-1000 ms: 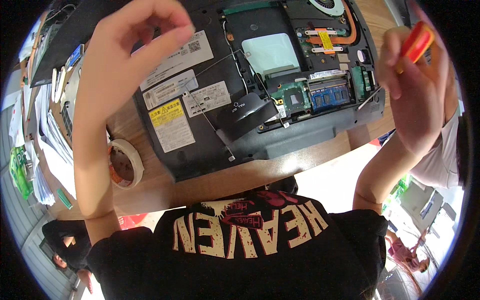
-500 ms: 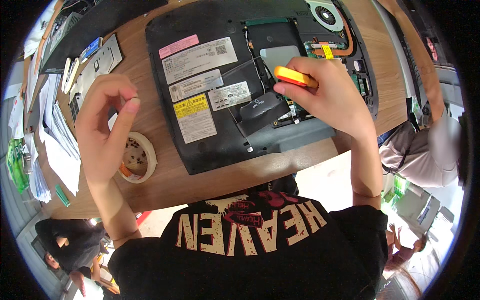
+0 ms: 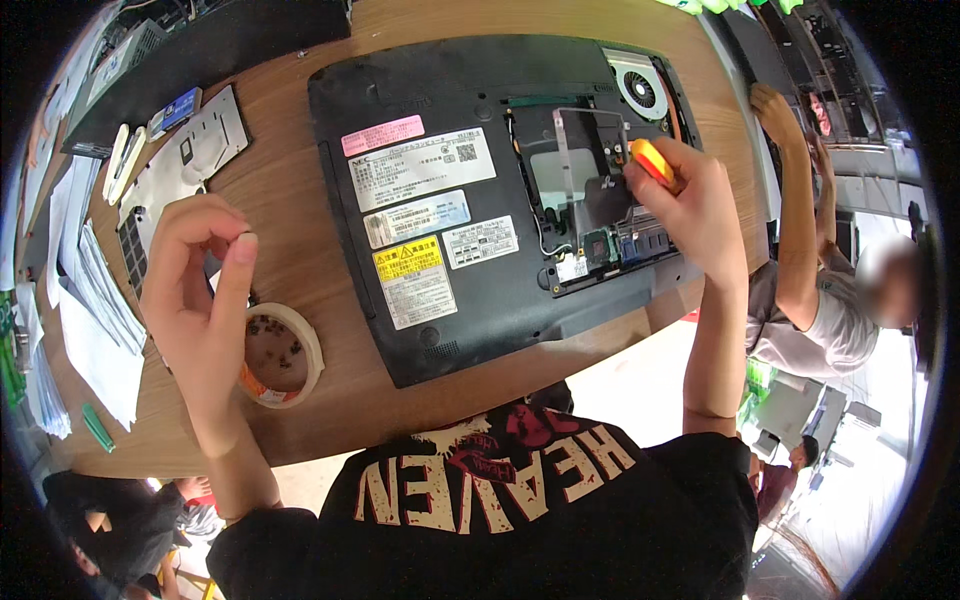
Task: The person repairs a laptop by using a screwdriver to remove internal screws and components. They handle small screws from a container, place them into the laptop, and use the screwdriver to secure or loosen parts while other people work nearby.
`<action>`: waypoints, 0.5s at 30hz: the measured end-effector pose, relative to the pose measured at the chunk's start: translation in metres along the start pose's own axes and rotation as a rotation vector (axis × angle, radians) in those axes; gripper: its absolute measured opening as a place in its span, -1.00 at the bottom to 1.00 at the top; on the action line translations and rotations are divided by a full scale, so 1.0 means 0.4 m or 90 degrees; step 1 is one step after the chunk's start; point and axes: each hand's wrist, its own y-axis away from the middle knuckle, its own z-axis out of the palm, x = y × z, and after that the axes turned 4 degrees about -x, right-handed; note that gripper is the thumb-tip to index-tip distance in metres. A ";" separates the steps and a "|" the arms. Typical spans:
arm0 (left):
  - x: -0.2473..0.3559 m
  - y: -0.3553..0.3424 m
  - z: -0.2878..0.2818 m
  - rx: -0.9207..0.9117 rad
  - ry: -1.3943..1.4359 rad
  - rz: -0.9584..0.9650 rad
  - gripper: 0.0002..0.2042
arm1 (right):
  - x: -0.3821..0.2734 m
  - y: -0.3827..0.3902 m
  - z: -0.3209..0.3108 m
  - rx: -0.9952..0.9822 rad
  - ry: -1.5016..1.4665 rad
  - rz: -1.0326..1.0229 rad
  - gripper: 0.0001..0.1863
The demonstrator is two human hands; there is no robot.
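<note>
An underside-up black laptop [image 3: 540, 340] has its inner bay exposed, showing boards, a fan [image 3: 641, 92] and a translucent strip [image 3: 572, 150] across the opening. My right hand [image 3: 695, 210] grips a yellow-and-red screwdriver [image 3: 650, 160] over the bay; its tip is hidden. My left hand [image 3: 195, 285] is held left of the laptop, thumb and forefinger pinched on a tiny dark thing too small to name. Below it, a tape roll [image 3: 312, 355] has small dark bits, apparently screws, inside its ring.
Paper stacks [image 3: 105, 340], a metal panel [image 3: 215, 150], white-handled items [image 3: 126, 150] and a black case [image 3: 230, 30] crowd the table's left. A co-worker [image 3: 825, 320] reaches along the right side, with equipment beyond. Other people [image 3: 100, 530] are at the lower left and right.
My left hand has lowered from the laptop's upper left to beside it. My right hand has swung leftward over the bay with the screwdriver. The laptop appears shifted lower in view.
</note>
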 end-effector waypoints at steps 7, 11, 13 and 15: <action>-0.007 -0.006 0.006 0.014 -0.009 0.005 -0.88 | 0.016 -0.075 0.006 -0.036 0.104 -0.009 -0.77; -0.008 -0.007 0.009 0.001 -0.016 0.008 -0.88 | 0.004 -0.087 0.020 -0.038 0.108 -0.010 -0.76; -0.008 -0.006 0.009 0.002 -0.017 0.011 -0.89 | 0.000 -0.089 0.025 -0.038 0.114 -0.004 -0.76; -0.009 -0.005 0.009 0.000 -0.020 0.013 -0.89 | -0.002 -0.089 0.029 -0.035 0.115 -0.006 -0.76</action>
